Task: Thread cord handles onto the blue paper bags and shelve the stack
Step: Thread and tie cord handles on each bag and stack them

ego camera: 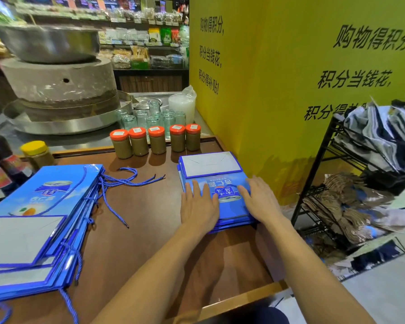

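Both your hands lie flat, palms down and fingers straight, on top of the smaller stack of blue bags at the right side of the wooden table. Your left hand covers the stack's near left part and your right hand its near right part. Neither hand curls round or pinches anything; they press or steady the pile and do not grip it. That stack sits close to the yellow wall, with the top bag's grey folded base turned away from you. Whether these bags already carry handles you cannot tell from here, since no cord shows clearly at their edges. At the left, well apart from your hands, lies a bigger, fanned stack of blue bags. Blue cords spill from its right edge onto the bare wood between the two piles, so at least some of those bags look threaded. Whether every trailing cord is attached or some lie loose is not clear. Judged from this, the threading is well along or done, while the shelving has not begun: both piles are on the table. The black wire rack at your right holds other folded bags and seems the likely place for them. A row of orange-lidded jars stands beyond the stacks.
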